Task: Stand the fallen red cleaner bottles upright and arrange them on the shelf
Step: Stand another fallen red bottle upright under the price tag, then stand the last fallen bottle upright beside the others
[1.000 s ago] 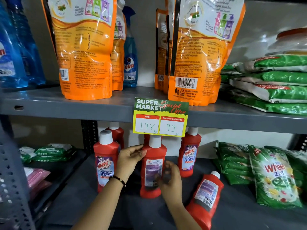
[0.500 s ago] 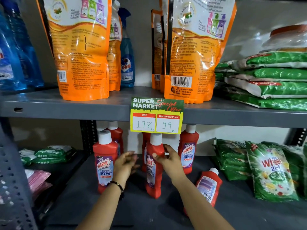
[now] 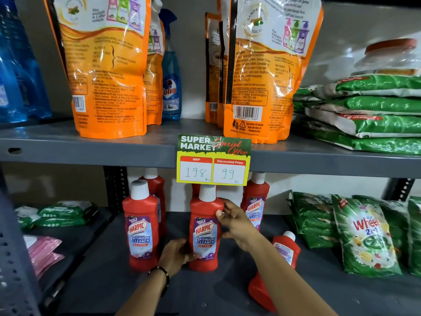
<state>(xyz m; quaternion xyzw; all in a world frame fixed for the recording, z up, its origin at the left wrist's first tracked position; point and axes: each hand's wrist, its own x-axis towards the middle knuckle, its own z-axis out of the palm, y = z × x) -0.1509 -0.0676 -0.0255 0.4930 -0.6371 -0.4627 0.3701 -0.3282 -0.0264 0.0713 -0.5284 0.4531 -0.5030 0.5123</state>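
Centre red bottle (image 3: 205, 233) is upright on the lower shelf (image 3: 109, 281), label facing out, directly under the price tag (image 3: 213, 159). I've got both hands on it. Right hand (image 3: 237, 224): thumb and fingers pinching the shoulder from the right side. Left hand (image 3: 176, 254): curled against the lower left edge near the base, fingers mostly hidden behind the bottle, so I can't tell how tight that grip is.

Left front bottle (image 3: 141, 226) stands just beside, one more right behind it. Another upright bottle (image 3: 256, 206) sits back right, partly hidden by my right hand. One fallen bottle (image 3: 280, 254) is lying on the shelf under my right forearm, cap pointing toward the back.

Judgement: this one is basically placed, the fallen one is what's left.

Risks:
- Forearm hangs right over the fallen bottle; pulling back low could nudge or roll it toward the shelf edge.
- Bottles are tall and narrow, so letting go unevenly could tip the centre one into the left front bottle.
- Cap is close under the price tag; lifting instead of sliding may snag it.
- Green detergent packs (image 3: 364, 233) on the right leave limited room for that last one.
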